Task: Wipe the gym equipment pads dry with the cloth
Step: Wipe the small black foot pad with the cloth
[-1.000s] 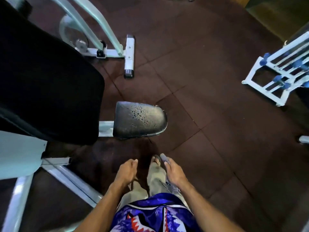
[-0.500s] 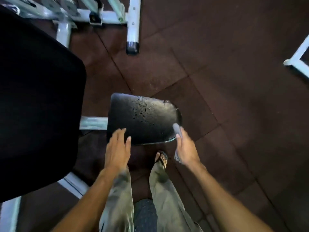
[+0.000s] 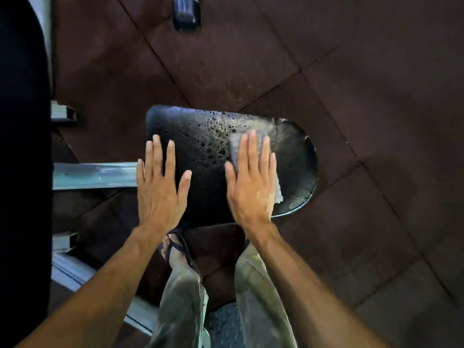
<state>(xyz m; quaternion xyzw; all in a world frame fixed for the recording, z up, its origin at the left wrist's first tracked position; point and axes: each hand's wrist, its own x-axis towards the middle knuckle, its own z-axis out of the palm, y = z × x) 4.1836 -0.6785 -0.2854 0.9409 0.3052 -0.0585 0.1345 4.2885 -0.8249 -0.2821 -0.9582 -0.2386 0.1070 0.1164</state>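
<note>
Two flat hands mid-frame: right hand (image 3: 251,177) presses a thin, limp cloth (image 3: 261,146) onto the slick wet pad (image 3: 200,136); left hand (image 3: 160,182), grip wide, steadies it.

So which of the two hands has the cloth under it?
The right hand: it presses the grey cloth flat on the wet seat pad. The left hand lies bare on the pad's other side.
</note>
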